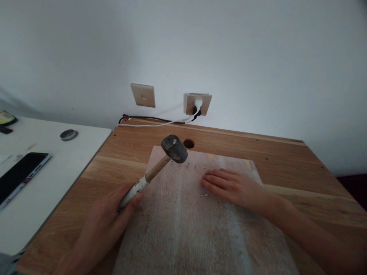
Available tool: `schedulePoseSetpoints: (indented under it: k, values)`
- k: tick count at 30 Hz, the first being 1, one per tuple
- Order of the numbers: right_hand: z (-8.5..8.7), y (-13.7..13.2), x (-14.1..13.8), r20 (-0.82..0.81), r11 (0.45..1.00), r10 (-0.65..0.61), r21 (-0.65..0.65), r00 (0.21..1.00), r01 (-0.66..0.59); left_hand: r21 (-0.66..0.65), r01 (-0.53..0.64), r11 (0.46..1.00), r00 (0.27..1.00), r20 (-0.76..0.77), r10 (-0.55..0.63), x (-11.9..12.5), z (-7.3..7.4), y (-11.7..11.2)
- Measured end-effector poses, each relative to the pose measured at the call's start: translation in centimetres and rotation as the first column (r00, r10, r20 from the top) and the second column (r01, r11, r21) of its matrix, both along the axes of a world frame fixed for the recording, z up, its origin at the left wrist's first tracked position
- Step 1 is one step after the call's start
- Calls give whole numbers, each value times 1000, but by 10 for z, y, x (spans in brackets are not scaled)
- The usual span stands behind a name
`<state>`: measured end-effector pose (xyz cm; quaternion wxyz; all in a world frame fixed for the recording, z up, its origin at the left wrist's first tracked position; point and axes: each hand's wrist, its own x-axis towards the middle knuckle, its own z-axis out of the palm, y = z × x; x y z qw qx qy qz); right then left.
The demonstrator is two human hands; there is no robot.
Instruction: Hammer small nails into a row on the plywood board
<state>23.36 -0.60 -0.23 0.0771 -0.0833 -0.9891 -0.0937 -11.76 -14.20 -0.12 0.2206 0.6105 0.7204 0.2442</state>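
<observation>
My left hand (111,212) is wrapped around the white-coated end of a rubber mallet's handle. The mallet (157,169) has a black head and a bare wooden shaft, and it slants up and to the right over the far left part of a pale wooden board (177,229). On the board's far right part lies my right hand (226,185), palm down with fingers stretched out; its thumb is hidden. Just below those fingertips is a small silvery nail or screw (203,195) on its side. Several small dark holes or marks dot the board.
The board rests on a wooden desk (286,164) with a round cable hole (188,143). Behind it, cables (155,125) run to a wall socket (206,105). A white table (57,164) at left bears a dark flat device (20,173) and a round lid-like object (68,134).
</observation>
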Motion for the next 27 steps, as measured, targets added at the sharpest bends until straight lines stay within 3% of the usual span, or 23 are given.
schedulePoseSetpoints:
  k: [4,14,17,19,23,27]
  values:
    - [2,-3,-1,10,995,40,89,999,-41,-8,-23,1000,999,39,24,-1,0,-1]
    - [-3,0,-5,-1,998,32,55,999,-32,-13,-30,999,999,35,30,1,-3,-2]
    - [-3,4,-3,-112,998,-28,-62,993,21,21,-19,1000,999,50,18,2,-4,-1]
    - [-2,7,-3,-204,979,-139,-176,969,104,43,-13,999,998,63,11,2,-5,-1]
    - [-8,19,-13,-326,876,-380,-427,866,224,50,-4,999,998,62,1,2,-5,-1]
    - [-22,30,-28,-342,809,-451,-546,825,216,40,5,999,998,62,-8,3,-5,-3]
